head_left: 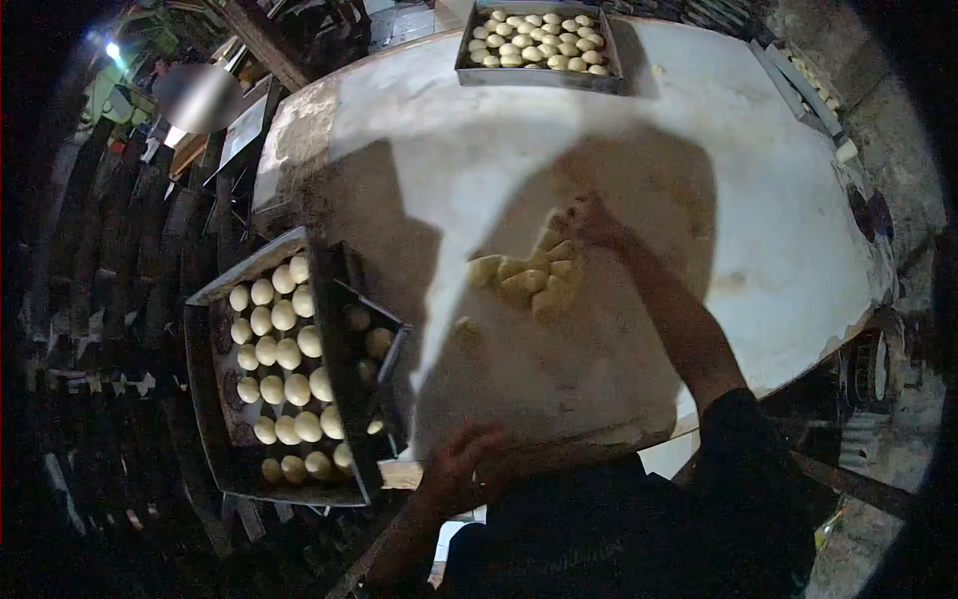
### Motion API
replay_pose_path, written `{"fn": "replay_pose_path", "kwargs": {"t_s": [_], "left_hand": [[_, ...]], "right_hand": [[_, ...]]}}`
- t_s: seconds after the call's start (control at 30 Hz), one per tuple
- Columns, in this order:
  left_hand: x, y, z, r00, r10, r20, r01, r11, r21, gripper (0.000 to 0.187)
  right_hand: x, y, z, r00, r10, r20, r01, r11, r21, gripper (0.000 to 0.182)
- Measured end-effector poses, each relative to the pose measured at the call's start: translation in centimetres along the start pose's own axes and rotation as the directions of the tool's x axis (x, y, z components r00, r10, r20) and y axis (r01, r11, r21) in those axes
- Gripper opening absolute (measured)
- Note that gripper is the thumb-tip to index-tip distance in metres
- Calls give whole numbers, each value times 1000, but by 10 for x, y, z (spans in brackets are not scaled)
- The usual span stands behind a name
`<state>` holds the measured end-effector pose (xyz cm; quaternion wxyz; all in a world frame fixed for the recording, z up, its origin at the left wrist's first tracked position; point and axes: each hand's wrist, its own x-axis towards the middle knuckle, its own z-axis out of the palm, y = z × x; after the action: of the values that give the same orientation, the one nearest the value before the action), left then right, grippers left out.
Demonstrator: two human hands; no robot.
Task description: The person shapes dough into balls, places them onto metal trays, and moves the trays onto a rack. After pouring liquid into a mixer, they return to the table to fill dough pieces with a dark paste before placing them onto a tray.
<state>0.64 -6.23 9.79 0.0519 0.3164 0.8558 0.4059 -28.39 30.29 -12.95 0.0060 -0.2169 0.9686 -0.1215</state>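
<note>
Cut pieces of pale dough [537, 282] lie in a cluster on the floured table, in the shadow at its middle. My right hand [591, 222] reaches to the far end of the cluster, its fingers closed on a strip of dough [550, 236]. A single small dough piece [466, 327] sits apart, nearer to me on the left. Low over the table's front edge is my left hand [471, 451], fingers stretched out and apart, with nothing seen in it. Shadow dims both hands.
On the left, a metal tray [205, 399] holds rows of round dough balls, beside another tray [397, 374] that is partly hidden. A full tray [539, 78] of dough balls stands at the table's far edge. Another tray [798, 88] is at the far right.
</note>
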Motion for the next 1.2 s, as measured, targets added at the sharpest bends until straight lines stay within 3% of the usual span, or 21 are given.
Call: {"fn": "replay_pose_path", "kwargs": {"t_s": [0.03, 0.07, 0.1, 0.2, 0.37, 0.43, 0.5, 0.57, 0.6, 0.63, 0.67, 0.7, 0.77, 0.83, 0.93, 0.97, 1.03, 1.1, 1.13, 1.17, 1.2], "left_hand": [[22, 0, 20, 996, 86, -27, -82, 987, 140, 28], [37, -5, 51, 998, -3, -59, 7, 998, 62, 26], [50, -11, 77, 992, -87, -89, 85, 996, -16, 24], [75, 8, 111, 985, -172, -23, 165, 971, -172, 21], [51, -1, 126, 973, -230, -20, 228, 972, -63, 8], [39, -7, 123, 956, -290, -50, 291, 957, -1, 7], [28, -7, 123, 938, -337, -83, 333, 941, -53, 12], [14, -11, 128, 929, -364, -67, 360, 930, -74, 17], [8, -16, 134, 929, -369, -38, 366, 928, -64, 20], [2, -19, 140, 926, -378, -11, 377, 925, -56, 23], [-3, -17, 148, 921, -387, -45, 362, 893, -269, 27], [-6, -15, 157, 913, -401, -74, 323, 821, -470, 31], [-13, -13, 152, 907, -386, -172, 189, 735, -652, 37], [-17, -3, 141, 898, -314, -310, 46, 764, -643, 42], [-37, -15, 126, 909, -324, -261, 184, 876, -445, 40], [-44, -25, 127, 921, -242, -305, 135, 933, -333, 35], [-60, -53, 140, 848, -379, -369, 207, 879, -429, 29], [-73, -91, 163, 714, -595, -370, 227, 696, -681, 21], [-86, -108, 171, 813, -328, -481, 200, 933, -298, 21], [-103, -123, 173, 886, -30, -463, 110, 983, 147, 22], [-97, -123, 162, 924, 82, -373, 57, 936, 349, 24]], "right_hand": [[3, -6, 13, 981, -184, -68, 174, 976, -130, 50], [-3, -34, -12, 998, 58, -22, -52, 977, 208, 50], [-8, -42, -28, 959, 267, 99, -279, 819, 501, 50], [-41, -1, -34, 920, 214, 327, -390, 573, 721, 59], [-174, 5, -79, 719, 672, 180, -487, 301, 820, 74], [-215, 12, -68, 613, 773, 167, -418, 138, 898, 65], [-255, 43, -16, 464, 884, 50, -559, 248, 791, 55], [-270, 13, -21, 469, 883, -30, -546, 316, 776, 45], [-276, -17, -25, 547, 836, -45, -452, 340, 824, 40], [-276, -66, -47, 625, 781, 8, -322, 248, 914, 36], [-275, -116, -70, 695, 716, 61, -207, 118, 971, 32], [-271, -169, -82, 774, 614, 156, -78, -153, 985, 30], [-263, -250, -68, 862, 485, -146, 149, 34, 988, 26], [-261, -294, -68, 865, 487, -116, 62, 126, 990, 26], [-287, -300, -74, 799, 596, -77, -41, 182, 982, 24], [-295, -291, -77, 762, 643, -74, -60, 183, 981, 23], [-316, -264, -82, 605, 792, -80, 5, 97, 995, 29], [-340, -217, -69, 583, 788, -198, 211, 89, 973, 28], [-351, -200, -62, 538, 814, -217, 100, 195, 976, 26], [-360, -185, -54, 496, 832, -249, -11, 293, 956, 25], [-367, -166, -45, 456, 841, -291, -119, 382, 916, 23]]}}
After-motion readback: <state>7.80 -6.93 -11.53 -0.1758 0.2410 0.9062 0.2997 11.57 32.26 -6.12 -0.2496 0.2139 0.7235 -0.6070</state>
